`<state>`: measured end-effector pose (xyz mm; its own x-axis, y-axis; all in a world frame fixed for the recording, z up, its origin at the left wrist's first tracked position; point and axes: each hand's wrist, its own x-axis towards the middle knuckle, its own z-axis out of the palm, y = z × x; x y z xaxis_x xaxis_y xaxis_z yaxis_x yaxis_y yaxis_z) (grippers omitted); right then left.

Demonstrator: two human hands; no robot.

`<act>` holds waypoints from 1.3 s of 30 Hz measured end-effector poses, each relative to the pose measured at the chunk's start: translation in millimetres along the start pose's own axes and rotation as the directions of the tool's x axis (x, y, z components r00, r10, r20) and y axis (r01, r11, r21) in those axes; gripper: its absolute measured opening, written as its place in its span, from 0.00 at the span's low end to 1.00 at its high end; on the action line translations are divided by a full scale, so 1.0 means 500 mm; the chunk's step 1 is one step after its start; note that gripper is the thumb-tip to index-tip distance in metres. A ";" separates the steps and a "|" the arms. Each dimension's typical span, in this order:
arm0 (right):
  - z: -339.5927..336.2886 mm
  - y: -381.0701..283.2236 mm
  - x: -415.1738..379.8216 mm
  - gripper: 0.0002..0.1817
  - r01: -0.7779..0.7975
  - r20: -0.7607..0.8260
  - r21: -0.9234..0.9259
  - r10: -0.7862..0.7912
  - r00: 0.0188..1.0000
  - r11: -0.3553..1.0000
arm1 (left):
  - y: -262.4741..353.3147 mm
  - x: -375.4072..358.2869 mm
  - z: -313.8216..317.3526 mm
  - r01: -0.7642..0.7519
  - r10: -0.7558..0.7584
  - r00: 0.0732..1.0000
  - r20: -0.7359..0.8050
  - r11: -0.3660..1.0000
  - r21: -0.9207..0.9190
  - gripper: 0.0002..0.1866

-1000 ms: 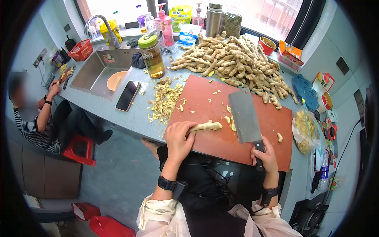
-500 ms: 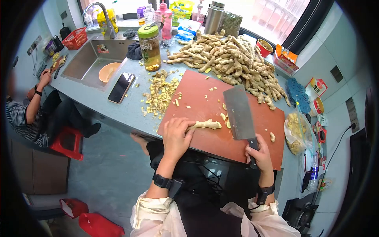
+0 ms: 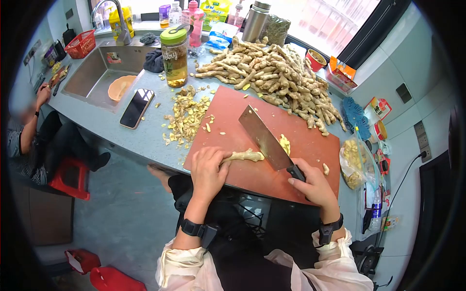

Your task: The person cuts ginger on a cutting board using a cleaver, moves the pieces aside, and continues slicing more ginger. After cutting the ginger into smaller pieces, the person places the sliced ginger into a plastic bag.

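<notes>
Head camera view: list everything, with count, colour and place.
cutting board: one, reddish-brown, centre
cleaver: one, grey, over board
ginger piece: one, tan, on board
ginger pile: one, tan, behind board
scraps heap: one, yellow, left of board
jar: one, green-lidded, behind scraps heap
sink: one, silver, left
phone: one, black, beside sink
bowl: one, orange, in sink
flask: one, silver, behind ginger pile
plastic bag: one, clear, right of board
stool: one, red, left
co-worker: one, striped top, far left
Smaller items omitted.
left hand: one, bare, holding ginger piece
right hand: one, bare, gripping cleaver
</notes>
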<state>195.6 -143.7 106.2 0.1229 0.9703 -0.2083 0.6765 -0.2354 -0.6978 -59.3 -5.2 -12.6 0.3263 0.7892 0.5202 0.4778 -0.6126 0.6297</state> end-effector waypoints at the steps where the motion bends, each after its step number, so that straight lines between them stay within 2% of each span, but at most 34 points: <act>1: -0.005 -0.006 0.001 0.25 -0.004 0.000 -0.004 0.004 1.000 1.000 | 0.001 0.001 0.000 0.001 -0.001 1.000 0.001 1.000 -0.006 0.12; 6: -0.013 -0.019 0.010 0.26 0.041 0.059 -0.090 -0.036 0.998 0.995 | 0.002 0.003 0.001 0.013 -0.013 1.000 0.004 1.000 -0.012 0.11; 10: -0.012 -0.015 0.020 0.26 0.022 0.092 -0.172 -0.006 0.996 0.985 | 0.005 0.006 -0.002 0.011 -0.011 1.000 0.008 1.000 -0.013 0.11; 12: -0.007 -0.002 0.025 0.25 0.099 0.089 -0.286 -0.077 0.993 0.953 | 0.004 0.008 -0.003 0.009 -0.009 1.000 0.015 1.000 -0.023 0.11; 15: -0.002 -0.018 0.027 0.24 0.044 0.108 -0.397 -0.001 0.994 0.917 | -0.001 0.008 -0.001 -0.009 0.009 1.000 0.004 1.000 -0.019 0.10; 19: 0.021 -0.043 0.050 0.22 0.026 0.093 -0.433 0.015 0.996 0.901 | -0.003 0.007 -0.001 -0.004 0.005 1.000 0.003 1.000 -0.029 0.10; 22: 0.049 -0.007 0.077 0.23 0.068 0.050 -0.384 -0.052 0.997 0.921 | -0.005 0.006 -0.001 -0.024 0.024 1.000 -0.010 0.999 -0.035 0.10; 24: 0.056 0.015 0.083 0.24 0.191 -0.030 -0.338 -0.213 0.977 0.921 | -0.006 0.004 0.001 -0.037 0.036 0.999 -0.017 0.999 -0.029 0.10; 25: 0.052 0.012 0.079 0.24 0.195 -0.033 -0.340 -0.219 0.975 0.920 | -0.006 0.003 0.001 -0.042 0.041 0.999 -0.021 0.999 -0.027 0.10; 26: 0.045 0.002 0.075 0.24 0.054 -0.015 -0.160 -0.057 0.998 0.986 | -0.005 0.003 0.001 -0.040 0.039 0.999 -0.023 0.999 -0.026 0.10; 27: 0.038 -0.008 0.069 0.25 -0.101 0.033 0.021 0.100 0.994 0.995 | -0.004 0.004 0.000 -0.038 0.038 0.999 -0.024 0.999 -0.025 0.10; 28: 0.033 -0.017 0.062 0.25 -0.094 0.026 0.019 0.094 0.995 0.995 | -0.003 0.004 -0.001 -0.045 0.044 0.999 -0.031 0.999 -0.025 0.10; 30: 0.025 -0.034 0.039 0.25 -0.168 0.036 0.129 0.165 0.986 0.977 | -0.002 0.001 0.000 -0.013 0.013 1.000 0.005 1.000 -0.022 0.10; 34: 0.010 -0.045 0.001 0.24 -0.170 0.013 0.093 0.169 0.985 0.981 | -0.003 -0.002 0.003 -0.017 0.017 1.000 0.005 1.000 -0.019 0.10; 36: 0.008 -0.037 -0.005 0.24 -0.117 -0.024 0.005 0.118 0.993 0.993 | -0.003 0.000 0.002 -0.026 0.026 1.000 -0.011 1.000 -0.012 0.10; 37: 0.009 -0.029 -0.005 0.24 -0.115 -0.028 0.003 0.115 0.993 0.993 | -0.003 0.002 0.003 -0.029 0.029 0.999 -0.014 0.999 -0.014 0.10; 39: 0.015 -0.011 -0.005 0.23 -0.014 -0.037 0.012 0.014 0.999 1.000 | -0.003 0.000 0.002 -0.020 0.020 1.000 -0.004 1.000 -0.013 0.10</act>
<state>186.0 -145.4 105.3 0.1593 0.9682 -0.1927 0.6661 -0.2495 -0.7029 -59.1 -4.0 -14.1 0.3323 0.7768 0.5349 0.4603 -0.6286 0.6270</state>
